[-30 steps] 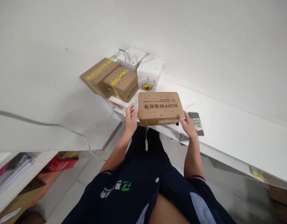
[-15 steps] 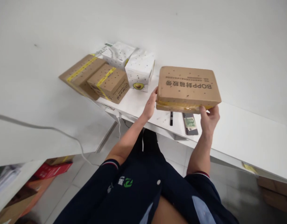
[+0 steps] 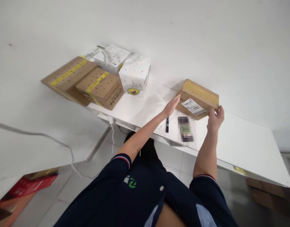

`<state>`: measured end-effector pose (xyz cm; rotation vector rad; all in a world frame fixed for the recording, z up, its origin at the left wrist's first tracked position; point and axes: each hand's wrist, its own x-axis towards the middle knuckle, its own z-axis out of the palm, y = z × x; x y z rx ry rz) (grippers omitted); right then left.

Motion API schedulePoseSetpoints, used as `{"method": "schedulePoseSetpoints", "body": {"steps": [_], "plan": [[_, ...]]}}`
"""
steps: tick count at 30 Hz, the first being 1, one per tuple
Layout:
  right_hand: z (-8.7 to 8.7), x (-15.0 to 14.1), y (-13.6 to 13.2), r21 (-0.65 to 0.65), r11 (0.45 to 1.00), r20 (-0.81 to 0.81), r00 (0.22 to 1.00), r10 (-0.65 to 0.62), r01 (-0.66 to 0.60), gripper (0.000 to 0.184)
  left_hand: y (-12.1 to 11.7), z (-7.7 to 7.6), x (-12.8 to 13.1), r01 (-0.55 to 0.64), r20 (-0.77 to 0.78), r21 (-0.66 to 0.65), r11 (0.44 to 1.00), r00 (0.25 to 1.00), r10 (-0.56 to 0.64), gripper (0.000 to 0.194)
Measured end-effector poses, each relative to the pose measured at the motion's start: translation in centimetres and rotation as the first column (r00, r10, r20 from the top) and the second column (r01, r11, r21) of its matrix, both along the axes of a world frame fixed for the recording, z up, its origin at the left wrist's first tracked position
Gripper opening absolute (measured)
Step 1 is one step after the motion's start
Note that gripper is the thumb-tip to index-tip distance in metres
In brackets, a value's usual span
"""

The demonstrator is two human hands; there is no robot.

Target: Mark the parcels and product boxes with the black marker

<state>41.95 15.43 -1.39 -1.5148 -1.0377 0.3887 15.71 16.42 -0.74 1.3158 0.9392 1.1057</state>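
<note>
A brown cardboard box (image 3: 198, 94) with yellow tape along its top is tilted at the right part of the white table (image 3: 244, 135). A white printed label (image 3: 193, 106) shows on the side facing me. My right hand (image 3: 215, 119) grips its lower right corner, thumb and fingers pinched around the edge. With fingers stretched out, my left hand (image 3: 172, 105) lies flat against the box's left end. Just below them are a black marker pen (image 3: 167, 124) and a dark, blurred-out object (image 3: 186, 130). Whether the box's underside touches the table is hard to see.
Taped brown cartons (image 3: 99, 88) and white boxes with an avocado picture (image 3: 134, 74) stand at the table's left. A wall rises behind. A grey cable (image 3: 52, 135) hangs at left, and more cartons (image 3: 265, 192) sit beneath the table at right.
The box has been turned over, so its taped face is now on top and a label shows in front. It has moved lower, toward the table. My left hand has flattened against its end.
</note>
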Motion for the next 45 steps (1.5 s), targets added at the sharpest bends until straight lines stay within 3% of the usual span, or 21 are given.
{"method": "schedulePoseSetpoints", "body": {"steps": [4, 8, 9, 11, 13, 15, 18, 21, 23, 26, 31, 35, 40, 42, 45], "plan": [[-0.4, -0.3, 0.1, 0.034, 0.993, -0.083, 0.99, -0.11, 0.113, 0.08, -0.6, -2.3, -1.0, -0.056, -0.029, 0.095, 0.994, 0.998, 0.059, 0.06], [-1.6, -2.8, -2.0, 0.079, 0.966, -0.115, 0.964, -0.238, 0.248, 0.061, -1.5, -4.3, -5.8, -0.294, -0.148, 0.139, 0.946, 0.938, 0.314, 0.05], [-2.1, -4.1, -2.8, 0.086, 0.963, -0.126, 0.962, -0.242, 0.254, 0.054, -1.5, -4.3, -7.6, -0.372, -0.198, 0.2, 0.906, 0.891, 0.409, 0.048], [-3.4, -7.7, -4.7, 0.07, 0.979, -0.147, 0.973, -0.179, 0.19, 0.043, -1.0, -3.5, -11.4, -0.512, -0.286, 0.388, 0.766, 0.724, 0.628, 0.051], [-4.8, -12.2, -7.0, 0.011, 1.0, -0.161, 0.987, -0.01, 0.012, 0.038, 0.2, -1.8, -14.9, -0.578, -0.351, 0.507, 0.639, 0.539, 0.766, 0.064], [-6.2, -16.8, -9.3, -0.05, 0.986, -0.19, 0.971, 0.144, -0.156, 0.037, 1.9, 0.3, -17.5, -0.586, -0.412, 0.552, 0.593, 0.427, 0.805, 0.076], [-7.8, -22.0, -12.3, -0.14, 0.92, -0.245, 0.913, 0.325, -0.365, 0.036, 4.5, 2.9, -19.4, -0.548, -0.596, 0.496, 0.674, 0.35, 0.723, 0.087], [-8.5, -24.2, -14.2, -0.134, 0.869, -0.249, 0.865, 0.436, -0.477, 0.032, 5.9, 3.8, -19.5, -0.521, -0.758, 0.393, 0.757, 0.283, 0.588, 0.097], [-8.6, -24.3, -14.9, -0.154, 0.857, -0.214, 0.863, 0.458, -0.492, 0.03, 6.0, 3.8, -19.2, -0.523, -0.794, 0.375, 0.766, 0.245, 0.556, 0.099], [-8.6, -24.0, -15.4, -0.188, 0.856, -0.177, 0.874, 0.453, -0.482, 0.03, 5.6, 3.6, -18.1, -0.546, -0.772, 0.42, 0.725, 0.205, 0.601, 0.091], [-8.5, -23.8, -16.2, -0.19, 0.857, -0.151, 0.877, 0.457, -0.479, 0.028, 3.4, 3.3, -15.7, -0.541, -0.697, 0.485, 0.687, 0.234, 0.678, 0.079], [-8.5, -23.0, -17.1, -0.213, 0.861, -0.148, 0.886, 0.44, -0.463, 0.029, -2.5, 2.3, -14.9, -0.431, -0.674, 0.527, 0.733, 0.314, 0.669, 0.074], [-8.1, -21.2, -17.2, -0.21, 0.876, -0.22, 0.894, 0.392, -0.435, 0.035, -12.1, 0.8, -18.2, -0.174, -0.652, 0.586, 0.791, 0.479, 0.588, 0.076], [-7.9, -20.7, -16.5, -0.181, 0.897, -0.243, 0.902, 0.355, -0.402, 0.041, -14.6, 0.1, -19.9, -0.131, -0.611, 0.598, 0.79, 0.563, 0.556, 0.081], [-7.9, -20.2, -14.8, -0.162, 0.924, -0.212, 0.927, 0.309, -0.345, 0.061, -16.4, -1.8, -21.6, -0.174, -0.509, 0.589, 0.789, 0.679, 0.529, 0.106]]}}
